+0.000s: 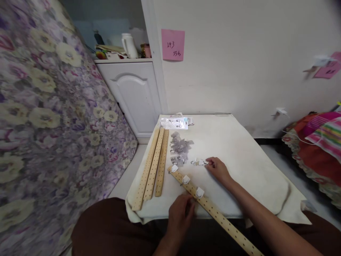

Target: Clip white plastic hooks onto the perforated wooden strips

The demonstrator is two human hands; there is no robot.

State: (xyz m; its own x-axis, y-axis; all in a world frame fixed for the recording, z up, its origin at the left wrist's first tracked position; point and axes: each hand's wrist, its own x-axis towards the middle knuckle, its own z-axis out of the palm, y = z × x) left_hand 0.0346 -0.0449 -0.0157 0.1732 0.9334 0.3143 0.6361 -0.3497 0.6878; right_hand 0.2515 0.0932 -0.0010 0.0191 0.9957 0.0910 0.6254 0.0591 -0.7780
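A long wooden strip with rows of holes lies slantwise over the table's front edge. Along its upper part sit three white tags with small metal pieces at the holes. My left hand has its fingers curled against the strip's near edge, close to the third tag, pinching it there. On the cloth farther right, my right hand brings thumb and fingertips together at the end of a small metal piece with a white tag. The exact shape of that metal piece is too small to make out.
Three more perforated wooden strips lie at the table's left side. Beside them is a pile of small metal pieces in clear bags. A clear package lies at the back of the cloth-covered table. A floral curtain hangs left.
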